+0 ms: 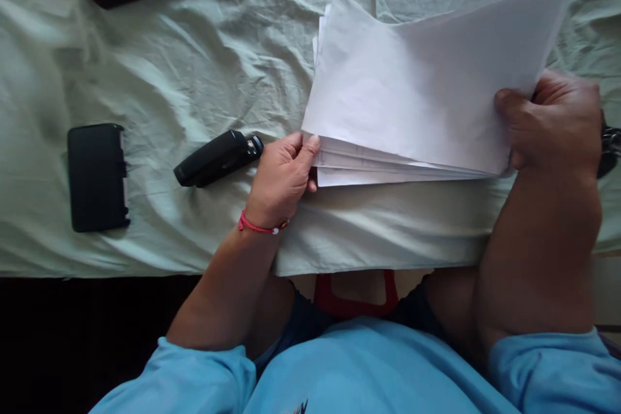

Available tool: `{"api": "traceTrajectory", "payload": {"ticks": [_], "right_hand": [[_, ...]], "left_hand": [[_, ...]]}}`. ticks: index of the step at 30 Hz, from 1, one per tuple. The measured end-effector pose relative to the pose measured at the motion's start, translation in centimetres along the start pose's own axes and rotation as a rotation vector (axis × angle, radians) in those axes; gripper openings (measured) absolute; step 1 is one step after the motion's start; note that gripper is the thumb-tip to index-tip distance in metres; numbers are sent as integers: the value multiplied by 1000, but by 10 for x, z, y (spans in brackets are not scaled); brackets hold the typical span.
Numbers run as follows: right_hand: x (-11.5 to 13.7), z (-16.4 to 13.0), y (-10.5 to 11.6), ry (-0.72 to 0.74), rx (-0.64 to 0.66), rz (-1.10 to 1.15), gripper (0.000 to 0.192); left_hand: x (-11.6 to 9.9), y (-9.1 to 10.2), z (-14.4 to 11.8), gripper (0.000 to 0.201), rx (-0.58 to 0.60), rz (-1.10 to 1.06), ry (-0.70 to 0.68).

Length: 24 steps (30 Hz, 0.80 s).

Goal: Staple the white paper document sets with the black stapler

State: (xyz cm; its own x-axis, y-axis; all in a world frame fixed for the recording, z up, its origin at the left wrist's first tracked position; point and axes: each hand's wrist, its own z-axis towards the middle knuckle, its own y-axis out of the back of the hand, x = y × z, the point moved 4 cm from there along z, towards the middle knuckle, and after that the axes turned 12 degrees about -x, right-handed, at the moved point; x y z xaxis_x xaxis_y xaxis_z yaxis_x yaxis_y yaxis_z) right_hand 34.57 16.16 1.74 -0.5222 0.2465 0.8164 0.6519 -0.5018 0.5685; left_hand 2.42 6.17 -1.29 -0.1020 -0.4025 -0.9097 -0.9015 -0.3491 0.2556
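From the head camera we see the stack of papers (417, 97) raised over the cloth-covered worktop (194, 65), our right hand (553, 123) gripping its right edge and our left hand (284, 174) pinching the lower left corner. We judge we are squaring the sheets; the stapler (218, 157) lies just beside the left hand, so the next move seems to call for holding the edges flush.

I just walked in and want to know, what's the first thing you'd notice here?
The stack of white papers, right of centre, held at its ends by the left hand and right hand. Left of it, a black stapler and a flat black case lie on the wrinkled pale green cloth.
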Motion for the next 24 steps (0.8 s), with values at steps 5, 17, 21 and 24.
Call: {"api": "traceTrajectory", "payload": {"ticks": [5,17,21,24], "right_hand": [[-4,3,2,-29,15,0,23],[-4,5,4,-20,21,-32,15],[0,3,5,-41,10,-65,18],[-2,4,5,-33,15,-91,18]], "left_hand": [[4,2,4,11,-42,-115,15],[-2,2,-1,6,129,8,29],[0,4,0,20,128,-1,-9],[1,3,-1,20,184,-24,18]]}}
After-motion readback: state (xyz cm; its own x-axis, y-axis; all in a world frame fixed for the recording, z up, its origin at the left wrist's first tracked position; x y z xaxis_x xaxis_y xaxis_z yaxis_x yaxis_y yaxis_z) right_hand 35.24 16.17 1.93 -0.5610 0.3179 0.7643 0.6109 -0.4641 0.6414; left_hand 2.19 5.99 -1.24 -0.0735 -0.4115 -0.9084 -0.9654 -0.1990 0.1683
